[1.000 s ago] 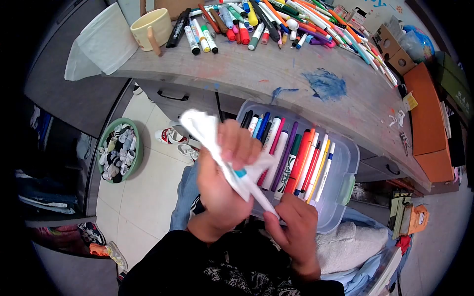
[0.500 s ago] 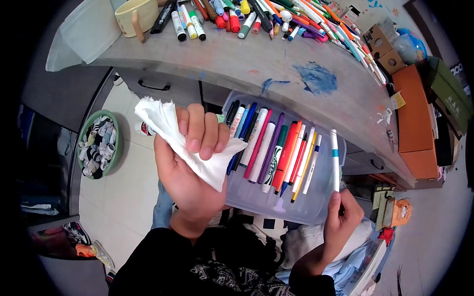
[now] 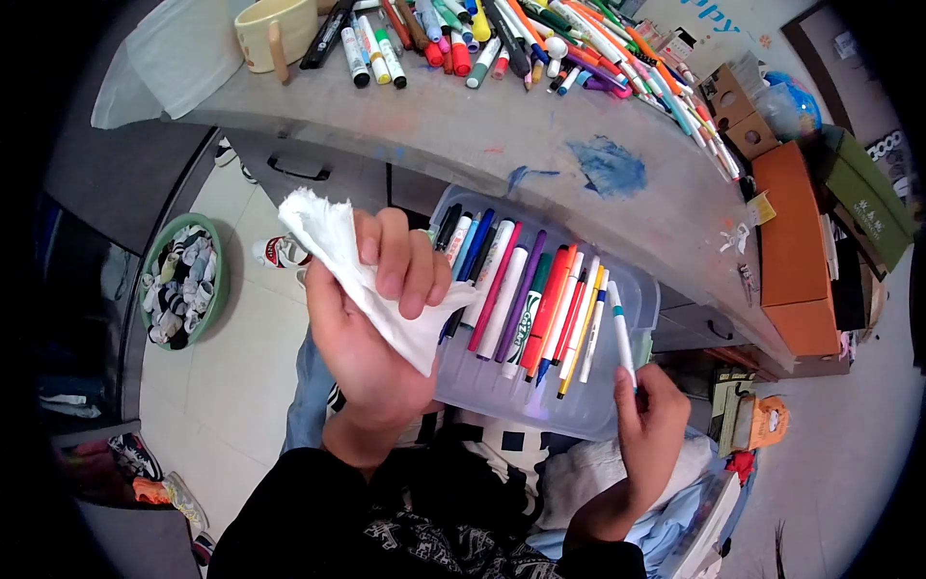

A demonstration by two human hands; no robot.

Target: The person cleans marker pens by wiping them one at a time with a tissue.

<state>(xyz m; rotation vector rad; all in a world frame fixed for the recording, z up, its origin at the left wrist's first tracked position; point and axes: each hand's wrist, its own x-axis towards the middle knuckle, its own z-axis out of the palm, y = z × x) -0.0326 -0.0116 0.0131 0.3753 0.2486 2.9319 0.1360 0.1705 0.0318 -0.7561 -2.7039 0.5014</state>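
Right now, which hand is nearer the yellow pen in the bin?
Right. Right hand is close, below-right of the yellow pen; left hand, holding tissue, is farther, to its left.

Blue lettering "ppy" (image 3: 709, 13) on pale wall (image 3: 725, 46); green box (image 3: 861, 183), green-capped marker (image 3: 528, 317) print illegible

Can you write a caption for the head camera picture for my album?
Tissue in the left hand, white pen in the right hand, beside pens in a clear box.
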